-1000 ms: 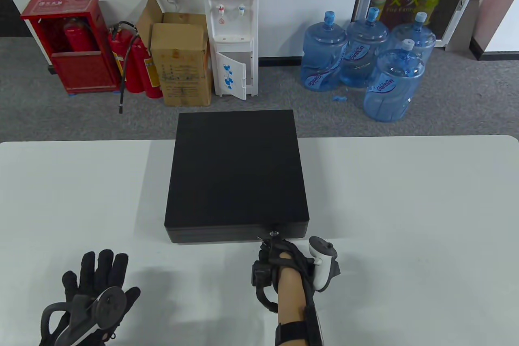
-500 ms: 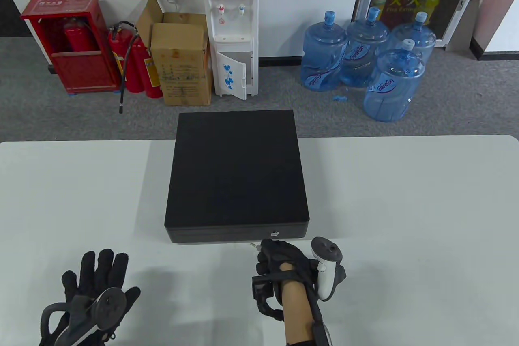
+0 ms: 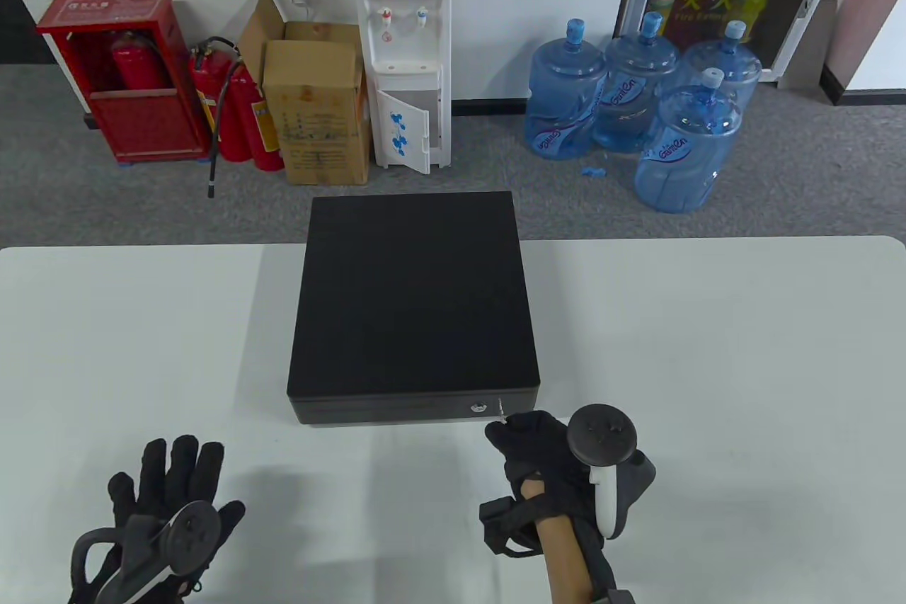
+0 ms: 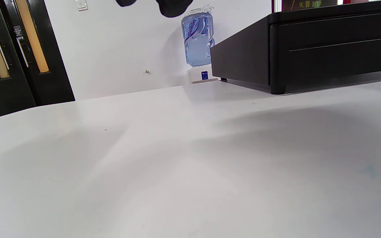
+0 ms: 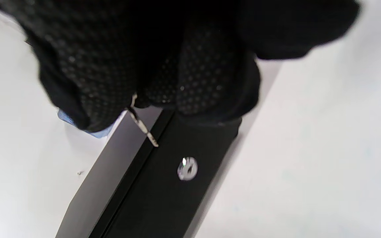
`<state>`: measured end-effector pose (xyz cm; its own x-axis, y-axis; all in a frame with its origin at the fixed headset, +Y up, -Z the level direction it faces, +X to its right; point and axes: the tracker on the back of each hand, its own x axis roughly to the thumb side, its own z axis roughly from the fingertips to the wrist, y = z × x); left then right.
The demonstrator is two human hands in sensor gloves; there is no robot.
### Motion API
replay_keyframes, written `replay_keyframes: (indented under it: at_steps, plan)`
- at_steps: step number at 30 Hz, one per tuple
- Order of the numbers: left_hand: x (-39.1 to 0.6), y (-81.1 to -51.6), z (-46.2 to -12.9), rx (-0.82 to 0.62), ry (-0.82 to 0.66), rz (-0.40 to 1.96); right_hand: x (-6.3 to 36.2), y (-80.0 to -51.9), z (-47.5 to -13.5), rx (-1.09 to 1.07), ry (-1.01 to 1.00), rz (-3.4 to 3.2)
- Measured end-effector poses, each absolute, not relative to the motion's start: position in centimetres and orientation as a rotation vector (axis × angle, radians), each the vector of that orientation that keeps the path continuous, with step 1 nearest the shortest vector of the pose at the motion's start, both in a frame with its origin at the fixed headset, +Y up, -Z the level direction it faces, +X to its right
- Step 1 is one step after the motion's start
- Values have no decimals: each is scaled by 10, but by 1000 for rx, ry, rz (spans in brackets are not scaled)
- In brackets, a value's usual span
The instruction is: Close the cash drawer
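Note:
The black cash drawer (image 3: 414,299) sits at the middle of the white table (image 3: 708,349), its drawer front flush with the case. A silver lock (image 3: 479,408) is set in the front. My right hand (image 3: 504,428) pinches a small metal key (image 3: 500,411) just right of the lock, tip toward the drawer front and out of the lock. The right wrist view shows the key (image 5: 143,127) between my gloved fingers, above the lock (image 5: 187,168). My left hand (image 3: 170,483) rests flat on the table at the lower left, fingers spread, well away from the drawer (image 4: 326,49).
Beyond the table's far edge the floor holds a water dispenser (image 3: 403,44), several blue water bottles (image 3: 637,108), a cardboard box (image 3: 318,108) and red fire extinguishers (image 3: 241,115). The drawer's back overhangs the far edge.
My right hand has drawn the key out of the lock, turned over and shifted right. The left hand and the drawer have not moved.

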<state>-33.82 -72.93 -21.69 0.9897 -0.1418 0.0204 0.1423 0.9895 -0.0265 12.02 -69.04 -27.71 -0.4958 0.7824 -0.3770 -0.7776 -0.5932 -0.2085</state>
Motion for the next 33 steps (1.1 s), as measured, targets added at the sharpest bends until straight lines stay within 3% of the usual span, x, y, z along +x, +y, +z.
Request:
replay_keyframes:
  at_steps: [8, 21, 33]
  plan:
    - [-338, -729, -217, -29, -20, -142, 136, -680, -271, -574, -95, 2241]
    - [-337, -730, -217, -23, -28, -147, 166, -671, -262, -691, -386, 2705]
    - [-336, -730, -217, -26, -29, -150, 203, -700, -258, -939, -405, 2954]
